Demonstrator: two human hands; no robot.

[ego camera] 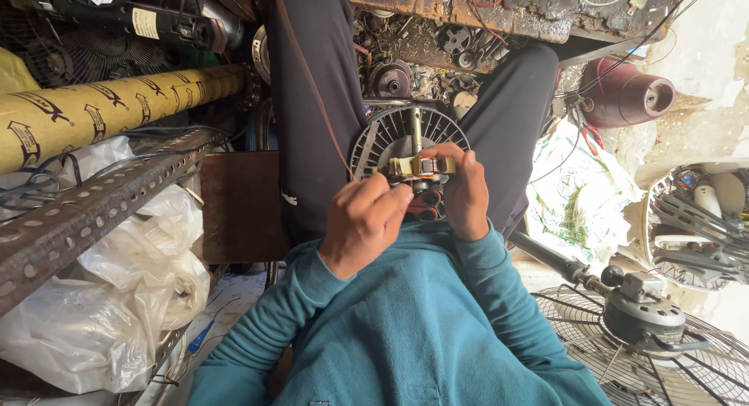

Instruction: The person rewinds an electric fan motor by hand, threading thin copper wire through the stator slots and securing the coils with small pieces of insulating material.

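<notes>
A small motor part (pixel 419 167) with a yellowish frame and a reddish coil sits between both my hands, over my lap. My right hand (pixel 462 191) grips its right end, fingers curled over the top. My left hand (pixel 360 223) pinches its left end with thumb and fingertips. Just beyond it, a round dark slotted fan motor housing (pixel 388 134) with a shaft sticking out rests between my knees. A thin brown cord (pixel 310 78) runs down across my left trouser leg toward my hands.
A perforated rusty metal angle bar (pixel 94 211) and a yellow printed roll (pixel 109 109) lie at left over white plastic bags (pixel 117 312). A fan with wire guard (pixel 647 328) stands at lower right; a maroon motor cover (pixel 624 90) sits at upper right. A cluttered workbench (pixel 468 8) is ahead.
</notes>
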